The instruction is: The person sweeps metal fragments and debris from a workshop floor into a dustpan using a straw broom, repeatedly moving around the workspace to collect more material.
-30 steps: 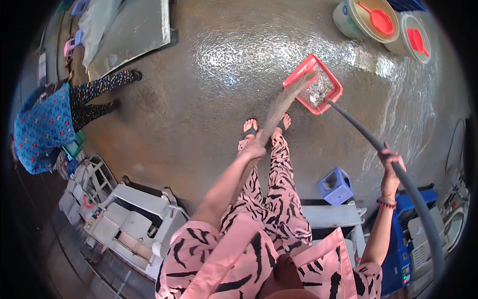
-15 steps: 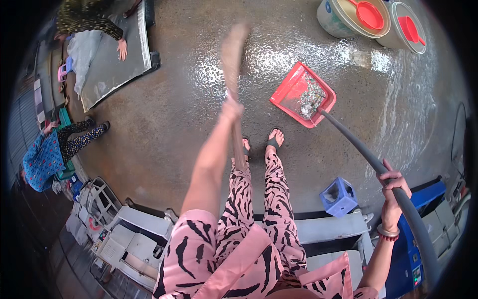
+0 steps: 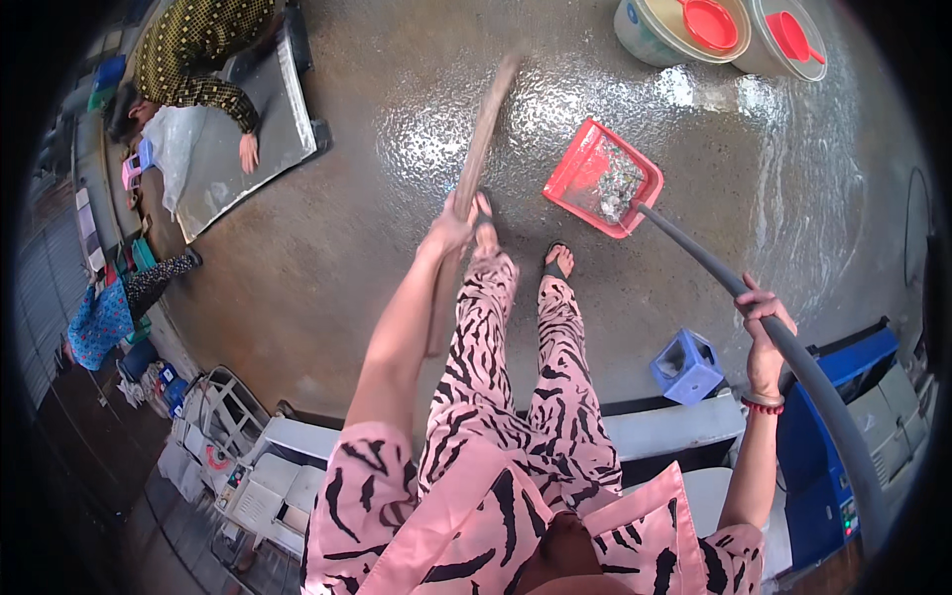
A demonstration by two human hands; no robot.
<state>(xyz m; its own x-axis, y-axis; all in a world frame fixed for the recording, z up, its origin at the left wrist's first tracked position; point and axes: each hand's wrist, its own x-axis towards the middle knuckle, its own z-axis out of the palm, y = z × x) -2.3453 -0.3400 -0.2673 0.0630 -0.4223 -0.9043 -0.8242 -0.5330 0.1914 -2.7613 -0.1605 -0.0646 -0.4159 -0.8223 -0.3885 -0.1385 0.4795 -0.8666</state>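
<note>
My left hand (image 3: 451,230) is closed round a long wooden stick (image 3: 486,129), which slants over the wet floor in front of my feet. The stick is partly smeared by motion, and no broom head shows on it. My right hand (image 3: 766,312) wraps the thick grey handle (image 3: 709,260) of a red dustpan (image 3: 567,181). The pan lies on the floor ahead, a little right of centre, its open edge turned to the left. Small pale and dark scraps (image 3: 620,183) sit in it.
Two large buckets (image 3: 662,50) with red scoops stand at the far right. A blue stool (image 3: 686,367) is near my right. Machines (image 3: 268,496) line the near side. One person (image 3: 203,59) bends over a dark panel (image 3: 233,164); another (image 3: 102,315) is at the left.
My left foot has stepped forward. The stick has tilted, its far end swinging right, and my left hand is slightly lower and left. The dustpan has barely shifted.
</note>
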